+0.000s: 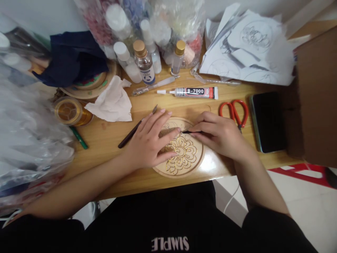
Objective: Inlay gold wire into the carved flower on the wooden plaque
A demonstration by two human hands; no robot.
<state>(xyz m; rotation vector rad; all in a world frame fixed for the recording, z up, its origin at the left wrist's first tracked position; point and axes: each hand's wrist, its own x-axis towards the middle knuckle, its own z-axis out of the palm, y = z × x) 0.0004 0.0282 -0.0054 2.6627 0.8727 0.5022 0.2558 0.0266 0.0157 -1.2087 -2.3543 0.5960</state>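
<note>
A round wooden disc [201, 158] with a raised rim lies on the table, bearing a flower pattern [180, 151] outlined in gold wire, with fine drawn lines above it. My left hand [151, 140] rests flat over the disc's left side, fingers spread, the index fingertip near the upper middle of the disc. Pinched in my right hand [221, 131] are thin black tweezers [187, 132], their tip meeting the disc close to my left index fingertip. Whether the tip grips a wire is too small to tell. Under my left fingers lies a dark pen-like tool [129, 134].
Behind the disc lie a B-7000 glue tube [196, 92] and a clear pen-like tool [160, 85]. Red-handled scissors [233, 110], a phone [268, 121] and a cardboard box [317, 95] stand right. Left are a tissue [113, 100] and a wire spool [68, 111]; bottles [144, 63] line the back.
</note>
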